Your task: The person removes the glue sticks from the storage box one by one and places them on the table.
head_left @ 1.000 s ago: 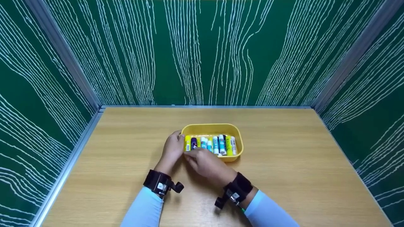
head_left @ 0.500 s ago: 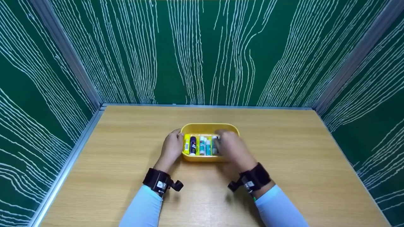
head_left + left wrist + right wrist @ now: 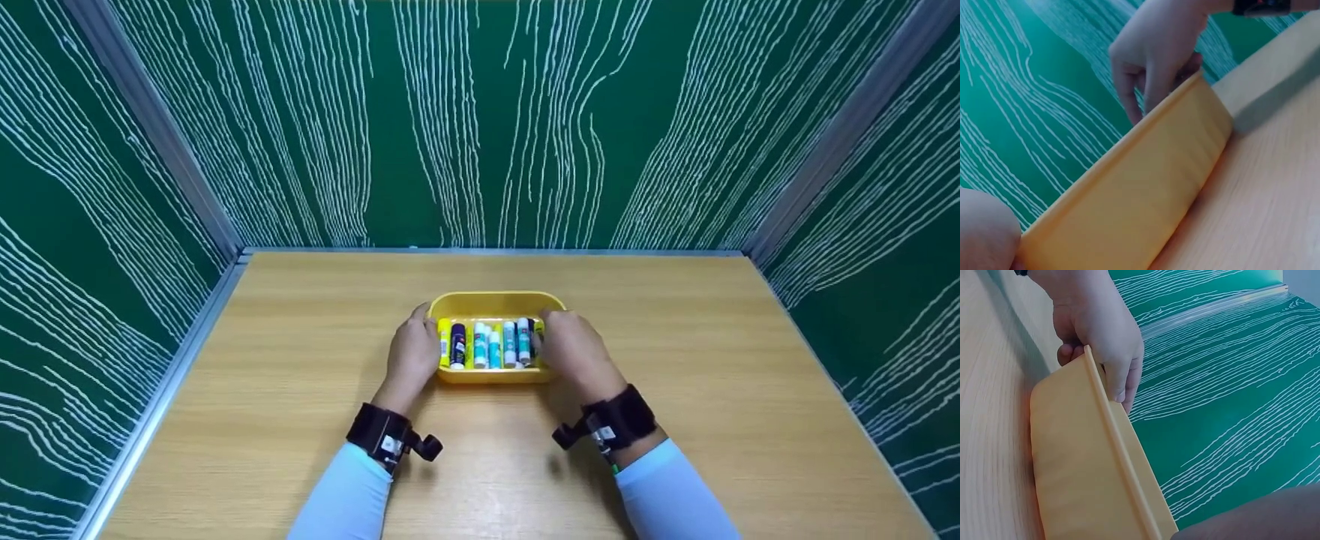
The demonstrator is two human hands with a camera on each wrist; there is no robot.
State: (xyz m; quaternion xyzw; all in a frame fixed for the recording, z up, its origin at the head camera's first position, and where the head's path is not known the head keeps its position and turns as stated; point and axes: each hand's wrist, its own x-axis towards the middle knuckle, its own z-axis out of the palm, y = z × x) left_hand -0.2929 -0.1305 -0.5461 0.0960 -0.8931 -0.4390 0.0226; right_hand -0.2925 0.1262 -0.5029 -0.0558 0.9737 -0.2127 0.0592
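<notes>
In the head view a yellow plastic bin (image 3: pixel 487 376) stands on the table with a row of glue sticks (image 3: pixel 480 346) in it. The tubes are yellow, dark purple and teal-and-white. My left hand (image 3: pixel 414 351) grips the bin's left end, thumb inside the rim and fingers outside, as the right wrist view shows. At the other end, my right hand (image 3: pixel 581 349) reaches over the wall with its fingers down among the rightmost sticks. The left wrist view shows this right hand (image 3: pixel 1157 56) above the rim; its fingertips are hidden, and I cannot tell whether they pinch a stick.
The wooden table (image 3: pixel 315 322) is bounded at the back and sides by green walls (image 3: pixel 427 150) with white wavy lines. Metal posts (image 3: pixel 161 135) join the walls at the corners. Each wrist wears a black strap (image 3: pixel 382 435) with a small camera.
My right hand has moved from the bin's front left corner, across the sticks, to its right end. The sticks on the left are uncovered. My left hand stays on the bin's left end.
</notes>
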